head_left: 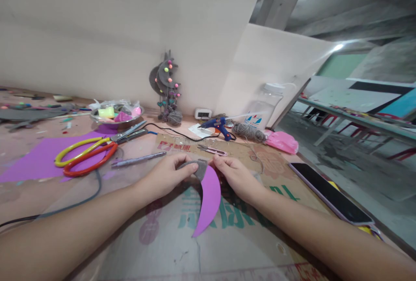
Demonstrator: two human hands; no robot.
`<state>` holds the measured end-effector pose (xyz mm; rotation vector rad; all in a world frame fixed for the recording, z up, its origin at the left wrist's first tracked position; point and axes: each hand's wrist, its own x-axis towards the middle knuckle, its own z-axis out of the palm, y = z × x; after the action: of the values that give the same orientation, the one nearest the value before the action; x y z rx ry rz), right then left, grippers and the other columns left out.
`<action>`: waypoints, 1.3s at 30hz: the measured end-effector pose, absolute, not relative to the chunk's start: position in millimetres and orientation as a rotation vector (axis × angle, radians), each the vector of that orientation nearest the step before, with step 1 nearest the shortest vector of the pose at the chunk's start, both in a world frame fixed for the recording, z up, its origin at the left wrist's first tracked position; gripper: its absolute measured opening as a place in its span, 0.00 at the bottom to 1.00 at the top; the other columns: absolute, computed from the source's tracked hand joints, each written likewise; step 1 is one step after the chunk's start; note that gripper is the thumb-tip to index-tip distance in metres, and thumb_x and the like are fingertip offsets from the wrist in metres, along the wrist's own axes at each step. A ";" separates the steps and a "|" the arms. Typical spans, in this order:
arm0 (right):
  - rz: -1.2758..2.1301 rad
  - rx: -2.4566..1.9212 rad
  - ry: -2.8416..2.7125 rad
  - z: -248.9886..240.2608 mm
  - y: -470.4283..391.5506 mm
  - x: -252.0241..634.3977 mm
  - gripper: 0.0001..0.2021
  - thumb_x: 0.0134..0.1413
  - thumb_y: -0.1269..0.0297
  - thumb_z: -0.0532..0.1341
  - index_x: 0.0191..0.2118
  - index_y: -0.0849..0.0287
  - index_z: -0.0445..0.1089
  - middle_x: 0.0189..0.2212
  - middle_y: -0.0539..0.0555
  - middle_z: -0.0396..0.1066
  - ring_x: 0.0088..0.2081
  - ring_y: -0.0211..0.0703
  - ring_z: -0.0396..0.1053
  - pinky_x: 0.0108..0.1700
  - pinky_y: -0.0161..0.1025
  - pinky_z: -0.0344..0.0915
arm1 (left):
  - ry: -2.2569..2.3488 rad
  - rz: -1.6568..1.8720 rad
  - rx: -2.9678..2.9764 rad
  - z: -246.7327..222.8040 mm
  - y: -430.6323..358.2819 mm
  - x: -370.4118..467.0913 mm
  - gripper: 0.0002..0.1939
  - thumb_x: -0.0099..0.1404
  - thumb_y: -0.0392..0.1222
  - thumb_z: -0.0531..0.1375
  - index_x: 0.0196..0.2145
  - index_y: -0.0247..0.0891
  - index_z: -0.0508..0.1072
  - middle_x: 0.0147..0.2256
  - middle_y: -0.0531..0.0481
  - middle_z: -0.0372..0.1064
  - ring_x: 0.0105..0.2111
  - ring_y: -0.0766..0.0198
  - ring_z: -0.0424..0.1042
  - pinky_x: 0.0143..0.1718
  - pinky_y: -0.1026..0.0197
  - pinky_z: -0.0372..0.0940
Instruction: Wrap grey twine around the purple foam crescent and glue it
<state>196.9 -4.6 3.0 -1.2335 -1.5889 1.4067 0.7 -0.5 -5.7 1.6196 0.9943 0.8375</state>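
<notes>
My left hand is closed with its thumb pressed on a grey felt piece. A purple crescent-shaped piece joins the felt at its upper end, and its pointed tip hangs down over the cardboard. My right hand pinches at the upper right edge of the crescent; its fingertips are partly hidden, and I cannot make out what exactly lies between them. Just beyond the hands lie small pink thread snips and a blue glue gun with a clear glue stick in it.
To the left lie scissors with yellow and red handles, a pen, purple sheet and a metal bowl. Grey yarn, a plastic bottle and a phone are rightward. A grey moon decoration stands against the wall.
</notes>
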 end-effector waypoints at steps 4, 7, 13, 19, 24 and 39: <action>1.423 -1.213 -1.536 1.3 -1.6 197.1 0.23 0.54 0.43 0.52 0.33 0.62 0.68 0.21 0.49 0.65 0.21 0.33 0.60 0.23 0.31 0.55 | 0.953 0.858 1.476 -7.9 0.8 2.0 0.14 0.60 0.50 0.56 0.25 0.38 0.60 0.16 0.60 0.56 0.15 0.74 0.51 0.15 0.70 0.46; 1.356 -1.158 -1.457 -0.1 -0.1 197.0 0.17 0.51 0.47 0.58 0.33 0.58 0.64 0.19 0.44 0.61 0.17 0.30 0.55 0.19 0.29 0.51 | 0.922 0.878 1.410 -7.9 1.0 2.6 0.14 0.60 0.50 0.55 0.26 0.38 0.60 0.15 0.61 0.53 0.13 0.74 0.50 0.14 0.69 0.45; 1.249 -1.228 -1.490 1.0 -2.7 197.5 0.18 0.52 0.48 0.57 0.25 0.59 0.61 0.16 0.44 0.59 0.17 0.31 0.56 0.20 0.29 0.52 | 0.908 0.902 1.371 -10.6 1.9 2.2 0.15 0.60 0.51 0.56 0.25 0.38 0.59 0.14 0.62 0.53 0.12 0.74 0.49 0.13 0.69 0.44; 1.316 -1.200 -1.643 -0.2 -3.3 199.4 0.19 0.50 0.47 0.59 0.26 0.61 0.65 0.16 0.44 0.56 0.18 0.29 0.52 0.20 0.30 0.48 | 0.917 0.889 1.412 -12.5 3.6 0.9 0.15 0.60 0.51 0.56 0.25 0.38 0.59 0.15 0.62 0.53 0.12 0.75 0.49 0.13 0.70 0.44; 1.361 -1.209 -1.674 3.3 -6.8 196.2 0.16 0.46 0.51 0.63 0.30 0.61 0.69 0.21 0.46 0.63 0.22 0.31 0.56 0.23 0.30 0.51 | 0.941 0.854 1.516 -8.9 1.1 0.4 0.14 0.60 0.50 0.56 0.26 0.37 0.62 0.17 0.61 0.54 0.14 0.75 0.50 0.14 0.70 0.46; 1.320 -1.245 -1.673 1.6 -4.8 198.8 0.17 0.47 0.48 0.61 0.29 0.60 0.67 0.20 0.45 0.60 0.20 0.30 0.54 0.22 0.31 0.50 | 0.925 0.846 1.452 -7.8 0.3 1.1 0.14 0.61 0.49 0.55 0.25 0.37 0.61 0.15 0.62 0.51 0.13 0.75 0.49 0.14 0.70 0.46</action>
<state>198.8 -4.8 1.6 -1.2451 -1.6727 1.3204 1.1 0.3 -7.8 1.4522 0.9254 0.8455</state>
